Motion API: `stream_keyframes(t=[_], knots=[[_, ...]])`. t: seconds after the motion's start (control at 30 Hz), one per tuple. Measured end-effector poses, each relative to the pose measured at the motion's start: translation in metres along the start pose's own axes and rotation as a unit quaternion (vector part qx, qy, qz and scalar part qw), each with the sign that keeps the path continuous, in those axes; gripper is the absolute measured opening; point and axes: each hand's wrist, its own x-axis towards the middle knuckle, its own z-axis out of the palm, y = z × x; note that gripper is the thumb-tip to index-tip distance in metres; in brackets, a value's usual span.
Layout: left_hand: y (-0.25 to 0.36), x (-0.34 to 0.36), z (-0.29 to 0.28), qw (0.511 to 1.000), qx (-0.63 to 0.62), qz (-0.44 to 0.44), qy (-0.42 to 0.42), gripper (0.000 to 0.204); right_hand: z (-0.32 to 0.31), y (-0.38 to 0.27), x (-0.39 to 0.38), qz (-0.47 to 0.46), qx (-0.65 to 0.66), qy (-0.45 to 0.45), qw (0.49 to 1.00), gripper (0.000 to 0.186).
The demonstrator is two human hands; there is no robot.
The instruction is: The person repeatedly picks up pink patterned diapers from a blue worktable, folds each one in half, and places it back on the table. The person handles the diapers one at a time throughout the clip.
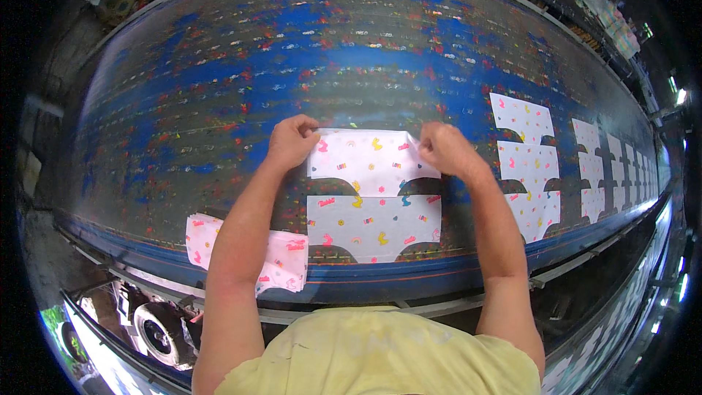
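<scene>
A white fabric piece (369, 153) printed with small pink, yellow and blue figures lies in front of me, its lower sides cut in curves. My left hand (292, 143) pinches its far left corner. At the far right corner, my right hand (444, 149) has its fingers curled closed on the edge, and the cloth there is slightly lifted and creased. A similar printed fabric piece (342, 225) lies flat just nearer to me, meeting the first one's lower edge. Partly behind my left forearm is a stack of printed fabric pieces (287, 254) at the table's near edge.
The long table (365, 77) has a blue and dark surface spotted with paint. Several laid-out fabric pieces (528, 161) stand in columns to the right. A rail (409, 313) runs along the near edge. Below at left is a wheel (157, 334).
</scene>
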Motion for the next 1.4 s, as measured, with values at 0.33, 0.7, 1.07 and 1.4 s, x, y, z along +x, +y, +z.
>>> stream_keyframes(t=[0.33,0.7,1.07,1.4], knots=[[0.030,-0.020,-0.025,0.968,0.128,0.202,0.075,0.019,0.002,-0.150,-0.081,-0.209,0.373,-0.041,0.903,0.014],[0.100,-0.169,-0.099,0.936,0.085,0.333,0.074,0.024,-0.024,-0.124,-0.201,-0.026,-0.038,0.075,0.996,0.018],[0.049,-0.225,-0.038,0.958,-0.142,0.225,-0.103,0.015,0.008,-0.092,-0.280,0.139,0.195,0.161,0.958,0.010],[0.009,-0.180,0.001,0.989,-0.134,-0.042,-0.046,0.023,0.075,-0.012,-0.169,0.090,0.052,0.175,0.979,0.018]])
